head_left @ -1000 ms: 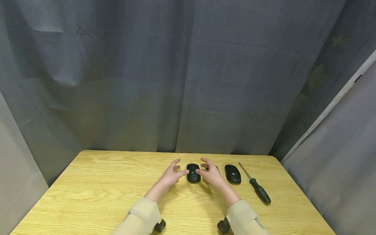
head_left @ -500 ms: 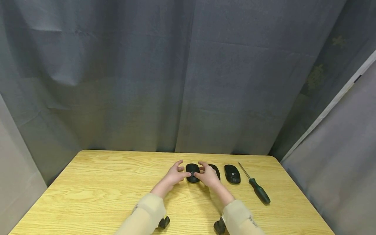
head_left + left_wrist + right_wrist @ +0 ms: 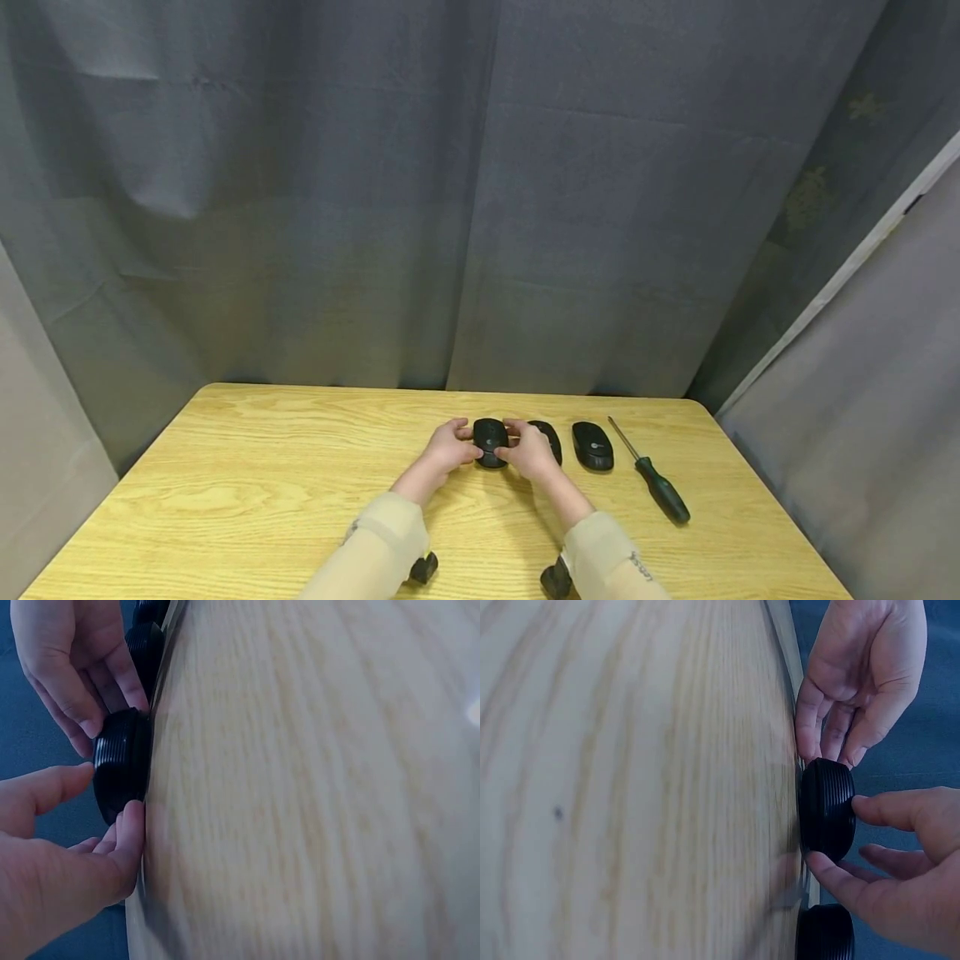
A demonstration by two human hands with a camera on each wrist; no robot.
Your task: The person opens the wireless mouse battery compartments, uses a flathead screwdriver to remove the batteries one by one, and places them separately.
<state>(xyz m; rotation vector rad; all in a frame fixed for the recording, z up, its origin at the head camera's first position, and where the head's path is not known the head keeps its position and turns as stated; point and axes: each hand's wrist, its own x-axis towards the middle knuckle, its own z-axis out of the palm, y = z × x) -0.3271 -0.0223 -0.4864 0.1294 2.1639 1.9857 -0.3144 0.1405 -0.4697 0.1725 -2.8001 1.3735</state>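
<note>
Head view, hands: the left hand and the right hand are now settling onto the black computer mouse between them, their fingers lying lower and closer along its sides than a second ago, when they were hovering spread.
Head view, mouse in the grip: it is sitting right between both sets of fingertips, apparently resting on the wooden table, its row neighbours keeping their places.
Head view, right of the grip: a second mouse is peeking out from behind the right hand, showing more than it did a second ago; a third mouse is lying beyond it, and a green-handled screwdriver is slanting farther out.
Head view, beyond the grip: a grey curtain is hanging behind the table's far edge.
Left wrist view, left hand: its thumb and fingers are pinching the near end of the ribbed mouse, while the right hand is touching the opposite end.
Right wrist view, right hand: its thumb and fingers are clamping its own end of the mouse, the left hand's fingertips meeting the other; another mouse is showing just beside this grip.
Work in hand: reaching seems to be giving way to a two-handed hold; whether any lifting is beginning, I cannot tell.
</note>
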